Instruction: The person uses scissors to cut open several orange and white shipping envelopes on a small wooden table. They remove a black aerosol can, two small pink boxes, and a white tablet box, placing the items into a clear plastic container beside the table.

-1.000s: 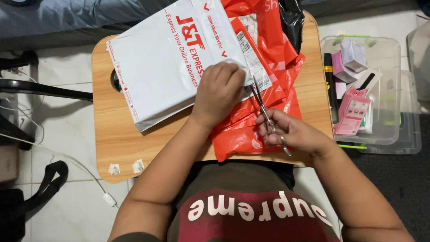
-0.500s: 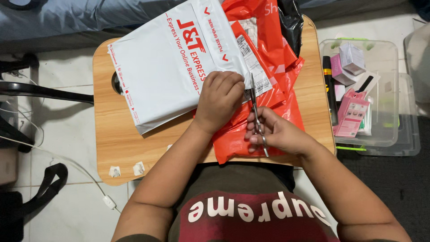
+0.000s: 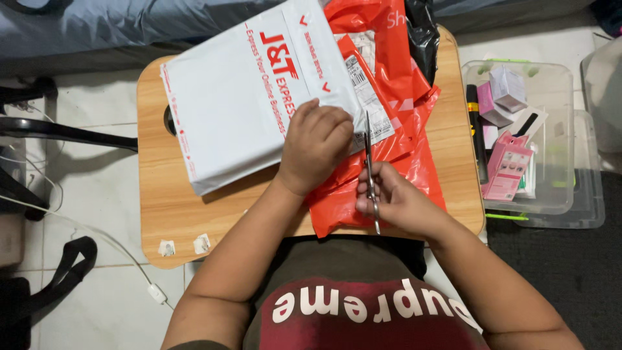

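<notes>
Left hand: the left hand (image 3: 315, 146) lies knuckles-up on the near right corner of the white plastic courier mailer bag with red print (image 3: 249, 97), fingers curled together and pressing down on its edge; whether the tips pinch the edge I cannot tell.
Right hand: the right hand (image 3: 395, 201) grips the handles of the slim metal scissors (image 3: 369, 172), fingers folded round them near the person's body.
Scissors: the blades point away from the person, thin and close together, the tip just right of the left hand's knuckles at the mailer's right edge.
White mailer: flat and tilted on the light wooden lap table (image 3: 162, 188), covering its far middle, its right edge overlapping the orange parcels.
Orange parcels: a heap of crumpled orange-red plastic mailer bags (image 3: 405, 97) lies under and to the right of the white one, reaching the table's near edge below the right hand.
Black bag: a glossy black plastic bag (image 3: 421, 29) sits at the far right of the heap.
Clear bin: a transparent plastic storage box (image 3: 557, 162) stands on the floor right of the table, holding small pink and lilac cartons (image 3: 508, 168).
Floor left: a white cable (image 3: 97, 240) trails across pale tiles.
</notes>
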